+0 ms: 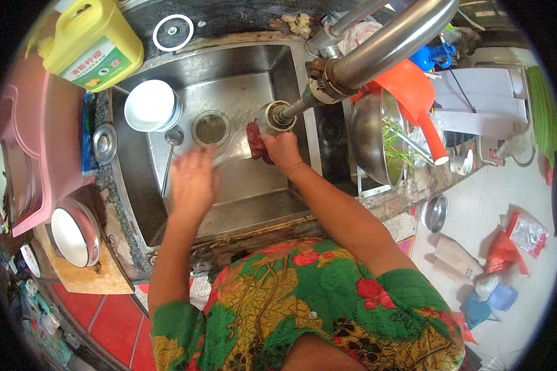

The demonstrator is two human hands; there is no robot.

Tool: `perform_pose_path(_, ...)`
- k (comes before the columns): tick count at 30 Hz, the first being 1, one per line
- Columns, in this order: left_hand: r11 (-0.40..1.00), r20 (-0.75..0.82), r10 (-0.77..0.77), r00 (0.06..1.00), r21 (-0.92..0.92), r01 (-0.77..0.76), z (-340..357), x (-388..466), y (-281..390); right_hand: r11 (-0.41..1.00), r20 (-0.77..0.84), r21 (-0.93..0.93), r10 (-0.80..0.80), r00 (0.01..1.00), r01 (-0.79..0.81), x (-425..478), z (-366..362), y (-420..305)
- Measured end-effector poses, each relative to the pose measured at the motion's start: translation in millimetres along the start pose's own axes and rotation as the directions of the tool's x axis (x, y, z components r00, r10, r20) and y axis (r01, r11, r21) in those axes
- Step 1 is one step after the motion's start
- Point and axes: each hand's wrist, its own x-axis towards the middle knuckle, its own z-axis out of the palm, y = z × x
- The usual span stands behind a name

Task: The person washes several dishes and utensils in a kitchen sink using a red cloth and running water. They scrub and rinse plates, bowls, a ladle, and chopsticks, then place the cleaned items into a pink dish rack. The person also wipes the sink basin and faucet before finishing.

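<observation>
My right hand (285, 150) holds a dark red cloth or sponge (256, 141) just under the faucet spout (278, 116), over the steel sink basin (241, 185). Blurred by motion, my left hand (195, 178) is over the basin's left part, with its fingers apart and nothing seen in it. Beside it a metal spoon (168, 162) leans in the basin, its bowl up near a stack of white bowls (149, 105). The drain (210, 129) lies between the stack and the spout.
A yellow jug (93, 44), a pink plastic bin (58, 134) and a metal lid (105, 143) stand left of the sink. An enamel basin (74, 236) sits on a wooden board (93, 280). To the right are a metal bowl with greens (371, 139) and an orange scoop (411, 92).
</observation>
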Motion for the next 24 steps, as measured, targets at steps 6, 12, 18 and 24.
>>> perform_pose_path(6,0.946,0.402,-0.130,0.906,-0.225,0.235,44.2,-2.6,26.2,0.922,-0.013,0.387,0.025,1.000,-0.018,5.0,-9.3,-18.0)
perform_pose_path(12,0.863,0.344,-0.045,0.938,-0.459,0.210,72.8,-20.7,18.6,0.248,0.327,0.817,0.544,0.773,-0.521,3.2,-25.2,-46.6)
perform_pose_path(18,-0.219,0.845,-0.058,0.532,-0.531,0.819,82.9,-22.3,-15.3,0.044,0.481,0.846,0.366,0.797,-0.531,6.0,-28.3,-42.2)
perform_pose_path(24,-0.245,0.683,0.023,0.730,-0.704,0.667,52.7,-3.0,23.4,0.968,0.271,0.099,-0.251,0.929,0.233,-35.1,-21.2,-73.8)
